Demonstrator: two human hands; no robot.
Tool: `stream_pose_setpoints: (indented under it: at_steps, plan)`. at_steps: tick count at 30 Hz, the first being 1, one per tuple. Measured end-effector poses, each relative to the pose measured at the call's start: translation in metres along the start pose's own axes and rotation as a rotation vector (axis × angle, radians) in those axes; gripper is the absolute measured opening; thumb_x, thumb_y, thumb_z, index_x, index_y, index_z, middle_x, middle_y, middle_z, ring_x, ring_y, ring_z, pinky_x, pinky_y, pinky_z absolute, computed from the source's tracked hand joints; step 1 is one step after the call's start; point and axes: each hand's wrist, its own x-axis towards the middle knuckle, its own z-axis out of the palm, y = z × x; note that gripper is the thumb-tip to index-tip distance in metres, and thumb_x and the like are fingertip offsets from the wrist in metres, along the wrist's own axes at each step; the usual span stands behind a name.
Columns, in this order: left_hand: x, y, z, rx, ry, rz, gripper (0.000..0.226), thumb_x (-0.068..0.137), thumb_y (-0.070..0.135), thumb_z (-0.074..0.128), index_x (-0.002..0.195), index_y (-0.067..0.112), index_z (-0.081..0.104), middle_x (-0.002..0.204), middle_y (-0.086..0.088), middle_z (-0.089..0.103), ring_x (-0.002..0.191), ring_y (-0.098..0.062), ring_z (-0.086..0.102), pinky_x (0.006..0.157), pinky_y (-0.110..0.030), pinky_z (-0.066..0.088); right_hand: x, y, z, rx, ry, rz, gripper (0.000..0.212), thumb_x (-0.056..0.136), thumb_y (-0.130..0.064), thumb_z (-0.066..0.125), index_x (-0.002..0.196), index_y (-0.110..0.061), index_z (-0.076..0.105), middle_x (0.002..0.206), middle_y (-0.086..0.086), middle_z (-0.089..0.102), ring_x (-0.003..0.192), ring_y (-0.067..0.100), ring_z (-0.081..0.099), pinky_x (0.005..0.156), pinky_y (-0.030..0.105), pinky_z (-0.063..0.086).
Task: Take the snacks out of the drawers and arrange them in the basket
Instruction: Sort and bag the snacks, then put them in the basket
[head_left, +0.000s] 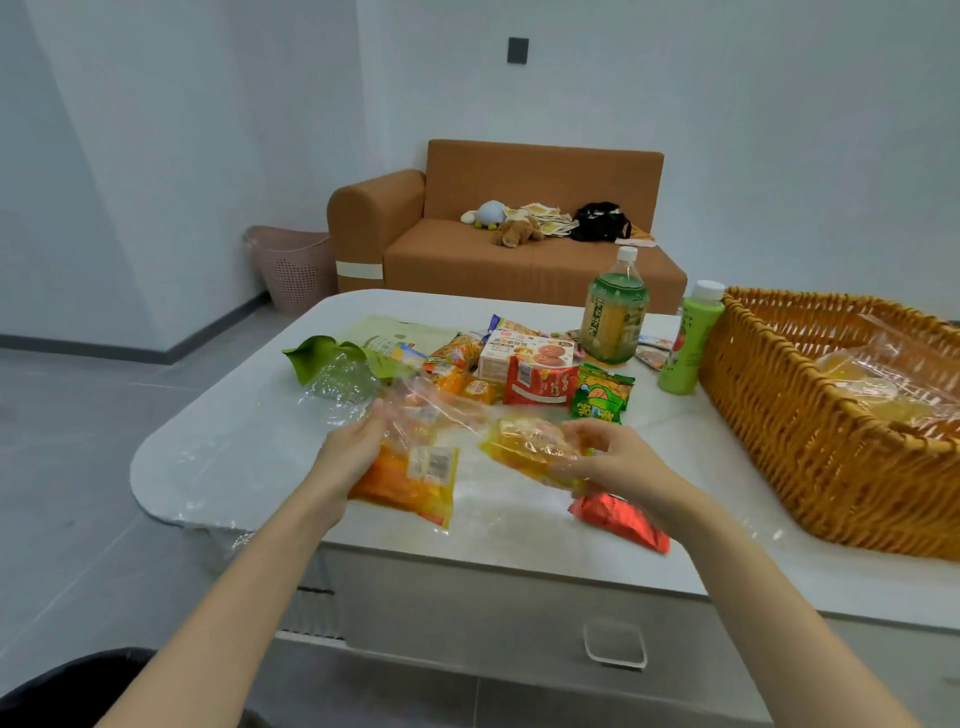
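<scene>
Room: white walls and a grey floor; beyond the surface's far edge an orange sofa (519, 254) carries plush toys (511, 228) and a black bag (600, 221), with a pink bin (296, 265) beside it.
Surface (249, 441): white, with rounded corners and a clear film over it; below the near edge a drawer (467, 613) with a clear handle (615, 644) looks closed.
Basket (810, 441): wicker, at the right edge; a few clear-wrapped yellow items lie inside.
Left grip (358, 447): the fingers curl on the clear wrap of an orange pack (410, 478), which lies toward the near edge.
Right grip (608, 452): the fingers and thumb close round a yellow pack (530, 449), held just above the middle of the surface. I cannot tell whether one wrap joins the two packs.
Pile: at the middle, toward the far edge, are a biscuit box (524, 356), a red packet (540, 384), a green packet (602, 397) and a green bag (337, 369). A big bottle (613, 317) and a small bottle (688, 343) stand near the basket.
Foil pack (621, 522): red, at the near edge, under the right wrist.
Progress: the emptying of the drawers looks done, judging by the spread. Little is in the basket yet, so most of the arranging is left.
</scene>
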Motion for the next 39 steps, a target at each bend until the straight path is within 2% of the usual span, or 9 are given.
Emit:
stream_pose_setpoints:
  at_steps: [3, 7, 13, 18, 22, 27, 29, 33, 39]
  plan:
    - [-0.012, 0.001, 0.017, 0.029, -0.092, 0.055, 0.036, 0.096, 0.055, 0.038, 0.084, 0.027, 0.058, 0.081, 0.008, 0.06, 0.077, -0.012, 0.055, 0.077, -0.029, 0.045, 0.001, 0.005, 0.005, 0.142, -0.065, -0.039, 0.039, 0.08, -0.009, 0.075, 0.118, -0.013, 0.064, 0.106, 0.006, 0.069, 0.084, 0.015, 0.068, 0.066, 0.022, 0.053]
    - [-0.019, 0.0, 0.028, 0.078, -0.176, 0.16, 0.028, 0.097, 0.056, 0.032, 0.104, 0.042, 0.055, 0.078, 0.015, 0.062, 0.081, -0.004, 0.057, 0.078, -0.027, 0.046, 0.001, 0.014, 0.011, 0.144, -0.125, -0.093, 0.051, 0.075, -0.018, 0.082, 0.122, -0.021, 0.063, 0.11, 0.001, 0.07, 0.096, 0.018, 0.069, 0.072, 0.021, 0.054]
    - [-0.016, -0.003, 0.031, 0.224, -0.371, 0.189, 0.073, 0.084, 0.073, 0.022, 0.139, 0.032, 0.045, 0.117, 0.008, 0.061, 0.116, -0.015, 0.053, 0.105, -0.034, 0.038, -0.002, 0.009, 0.014, -0.011, -0.012, -0.249, 0.043, 0.075, -0.005, 0.078, 0.114, -0.023, 0.068, 0.105, -0.005, 0.07, 0.09, 0.02, 0.068, 0.078, 0.035, 0.059]
    - [-0.017, -0.006, 0.037, 0.278, -0.483, 0.154, 0.088, 0.055, 0.099, 0.034, 0.093, 0.022, 0.055, 0.086, -0.004, 0.048, 0.079, -0.018, 0.047, 0.071, -0.033, 0.038, -0.004, 0.004, 0.018, 0.215, -0.19, -0.126, 0.062, 0.07, -0.009, 0.071, 0.129, -0.017, 0.052, 0.124, 0.007, 0.061, 0.102, 0.014, 0.065, 0.078, 0.022, 0.055]
    - [-0.016, -0.004, 0.038, 0.168, -0.459, 0.158, 0.089, 0.059, 0.095, 0.043, 0.093, 0.015, 0.062, 0.087, -0.011, 0.062, 0.082, -0.025, 0.061, 0.082, -0.035, 0.044, -0.002, 0.001, 0.02, 0.4, -0.15, 0.014, 0.063, 0.08, 0.008, 0.066, 0.134, -0.009, 0.038, 0.117, 0.012, 0.063, 0.093, 0.013, 0.069, 0.075, 0.02, 0.056]
    - [-0.015, -0.005, 0.036, 0.156, -0.383, 0.233, 0.091, 0.059, 0.091, 0.048, 0.116, 0.021, 0.065, 0.116, 0.001, 0.068, 0.109, -0.02, 0.062, 0.1, -0.039, 0.047, -0.01, -0.002, 0.017, 0.548, -0.269, -0.081, 0.084, 0.07, -0.041, 0.081, 0.137, -0.004, 0.043, 0.12, 0.004, 0.066, 0.115, 0.017, 0.061, 0.101, 0.036, 0.048]
    - [-0.017, -0.005, 0.036, 0.163, -0.331, 0.282, 0.097, 0.055, 0.093, 0.049, 0.118, 0.02, 0.064, 0.114, 0.003, 0.066, 0.101, -0.014, 0.061, 0.091, -0.033, 0.047, -0.008, -0.007, 0.023, 0.436, -0.285, -0.032, 0.06, 0.082, -0.035, 0.071, 0.135, -0.016, 0.049, 0.126, 0.001, 0.064, 0.119, 0.016, 0.059, 0.096, 0.032, 0.051]
    - [-0.022, -0.004, 0.038, 0.162, -0.286, 0.353, 0.065, 0.064, 0.075, 0.056, 0.105, 0.025, 0.066, 0.098, 0.005, 0.071, 0.09, -0.012, 0.064, 0.086, -0.033, 0.051, -0.007, -0.006, 0.037, 0.202, -0.075, 0.001, 0.046, 0.081, -0.022, 0.074, 0.119, -0.025, 0.048, 0.107, -0.006, 0.069, 0.082, -0.005, 0.066, 0.054, 0.004, 0.045]
    - [-0.023, -0.008, 0.043, 0.181, -0.286, 0.35, 0.106, 0.052, 0.083, 0.061, 0.142, 0.029, 0.043, 0.138, 0.012, 0.05, 0.123, -0.013, 0.05, 0.104, -0.044, 0.044, -0.002, 0.006, 0.042, 0.241, -0.005, -0.053, 0.06, 0.071, 0.009, 0.076, 0.108, -0.027, 0.046, 0.1, 0.001, 0.071, 0.088, 0.014, 0.07, 0.065, 0.02, 0.055]
